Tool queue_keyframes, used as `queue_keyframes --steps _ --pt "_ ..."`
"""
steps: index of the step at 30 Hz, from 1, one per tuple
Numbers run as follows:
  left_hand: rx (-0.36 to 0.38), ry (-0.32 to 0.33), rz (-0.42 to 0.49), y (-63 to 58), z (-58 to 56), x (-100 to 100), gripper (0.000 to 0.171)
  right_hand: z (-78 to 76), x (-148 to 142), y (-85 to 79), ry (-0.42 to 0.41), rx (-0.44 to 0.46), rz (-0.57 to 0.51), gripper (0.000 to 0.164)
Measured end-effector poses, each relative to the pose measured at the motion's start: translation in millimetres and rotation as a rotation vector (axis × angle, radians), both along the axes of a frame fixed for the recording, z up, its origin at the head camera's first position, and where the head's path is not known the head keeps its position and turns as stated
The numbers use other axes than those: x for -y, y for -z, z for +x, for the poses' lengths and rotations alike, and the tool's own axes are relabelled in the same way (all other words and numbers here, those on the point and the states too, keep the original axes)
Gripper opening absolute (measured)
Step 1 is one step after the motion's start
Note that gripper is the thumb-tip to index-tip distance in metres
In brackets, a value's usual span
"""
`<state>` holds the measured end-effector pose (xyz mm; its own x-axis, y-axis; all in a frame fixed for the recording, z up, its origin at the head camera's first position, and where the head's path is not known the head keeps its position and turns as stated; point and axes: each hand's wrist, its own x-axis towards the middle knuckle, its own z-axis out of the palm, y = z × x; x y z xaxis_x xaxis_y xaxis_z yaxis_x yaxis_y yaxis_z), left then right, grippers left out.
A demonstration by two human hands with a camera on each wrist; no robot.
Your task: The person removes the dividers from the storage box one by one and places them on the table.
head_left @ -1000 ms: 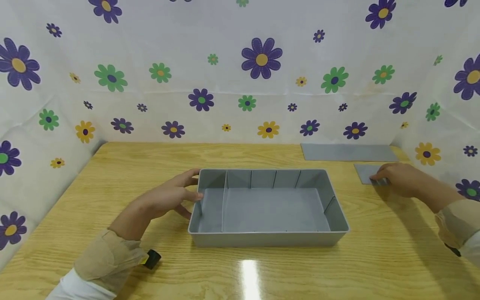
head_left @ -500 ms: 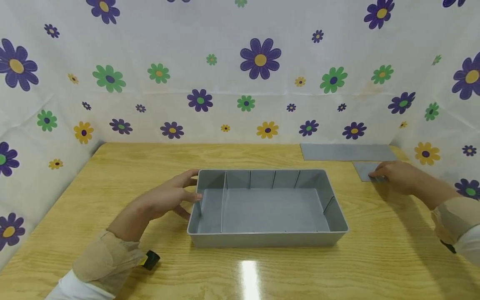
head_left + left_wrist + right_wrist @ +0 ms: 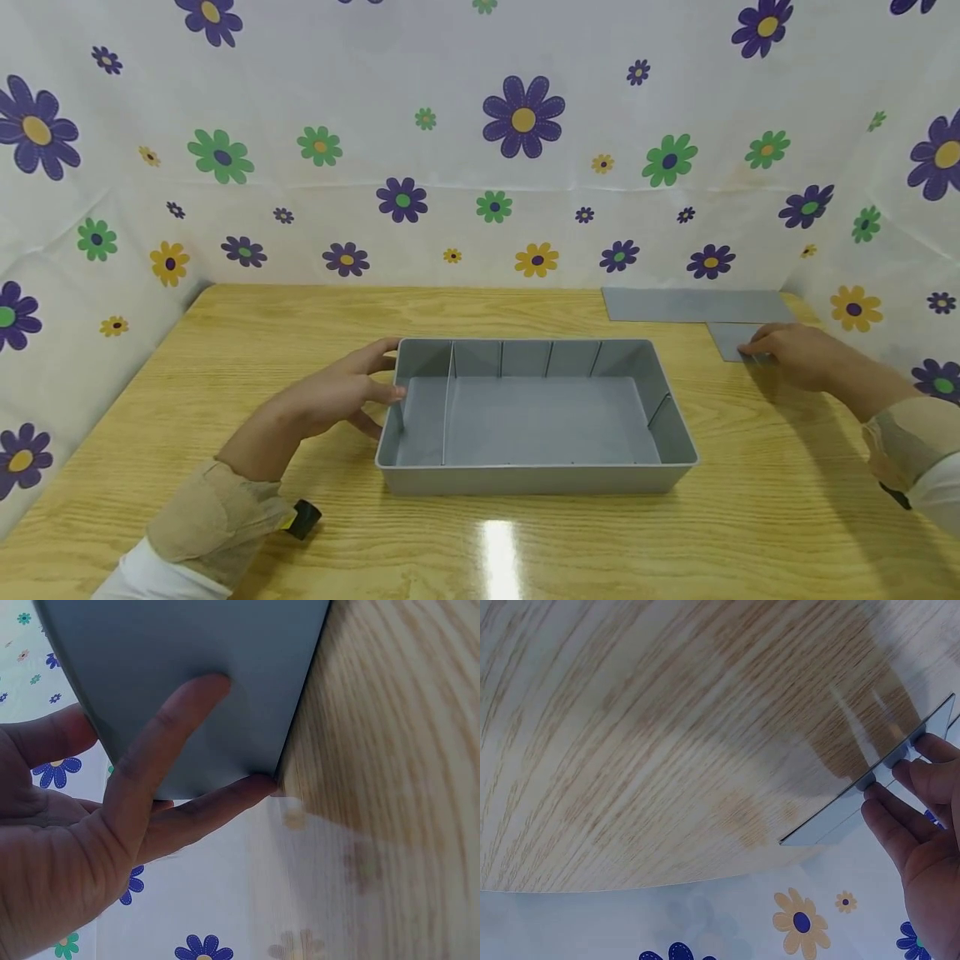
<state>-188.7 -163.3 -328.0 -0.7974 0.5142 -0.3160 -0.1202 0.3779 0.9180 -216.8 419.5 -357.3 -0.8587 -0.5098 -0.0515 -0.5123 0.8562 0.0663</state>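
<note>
A grey rectangular box [image 3: 555,417], with one thin divider [image 3: 448,408] standing near its left end, sits on the table. At that end, my left hand [image 3: 337,392] holds the wall: one fingertip crosses the rim while other fingers lie along the outside. The left wrist view shows a fingertip pressed against the outer end wall [image 3: 247,645] and another finger along its corner. Far to the right, a small grey flat panel [image 3: 723,340] lies on the table. My right hand [image 3: 798,354] rests its fingertips on top of it, covering its right part.
A long grey flat strip [image 3: 697,305] lies along the table's back edge, with the small panel right against its front side. Behind rises a flower-printed cloth [image 3: 450,150] that also walls both sides. The wooden table [image 3: 375,550] stretches beneath everything.
My right hand has moved slightly backward with the small panel, whose back edge now meets the long strip where a gap showed before. My left hand and the box stay put.
</note>
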Motion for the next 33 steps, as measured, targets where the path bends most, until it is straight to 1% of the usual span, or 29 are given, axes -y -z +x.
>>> queue_keyframes --steps 3,5,8,10,11,12,14,17,20,23,28,33 --pt "0.004 -0.002 0.002 0.6 0.3 0 0.064 0.3 0 -0.5 0.0 0.019 0.0 0.033" --pt "0.007 -0.004 0.005 1.1 1.0 0 0.064 0.9 1 -3.1 0.016 0.05 -0.012 0.034" --pt "0.008 -0.001 0.01 1.0 1.5 1 0.063 2.6 3 -13.3 0.073 0.083 -0.045 0.035" --pt "0.003 0.0 0.008 0.6 1.5 1 0.063 3.4 6 -24.4 0.103 0.064 -0.075 0.034" --pt "0.001 0.0 0.006 0.4 1.2 1 0.062 3.6 8 -30.8 0.108 0.041 -0.085 0.033" --pt "-0.001 0.0 0.003 0.2 0.9 1 0.062 3.2 12 -37.0 0.094 0.01 -0.101 0.032" --pt "-0.002 -0.002 -0.004 0.0 0.3 1 0.062 1.8 22 -49.7 0.048 -0.054 -0.121 0.029" --pt "0.001 0.0 -0.008 0.6 -0.9 1 0.062 0.7 50 -68.7 -0.023 -0.119 -0.148 0.025" --pt "0.0 0.001 -0.006 1.1 -1.5 1 0.062 0.9 89 -85.2 -0.09 -0.143 -0.174 0.024" --pt "-0.002 -0.001 -0.008 1.3 -1.3 1 0.062 2.2 130 -96.5 -0.198 -0.162 -0.191 0.025" --pt "0.001 -0.002 -0.002 0.9 -0.5 1 0.063 5.6 195 -104.4 -0.41 -0.16 -0.181 0.025" --pt "0.003 0.002 0.01 0.0 -1.0 2 0.064 12.5 258 -105.2 -0.596 -0.153 -0.138 0.026"
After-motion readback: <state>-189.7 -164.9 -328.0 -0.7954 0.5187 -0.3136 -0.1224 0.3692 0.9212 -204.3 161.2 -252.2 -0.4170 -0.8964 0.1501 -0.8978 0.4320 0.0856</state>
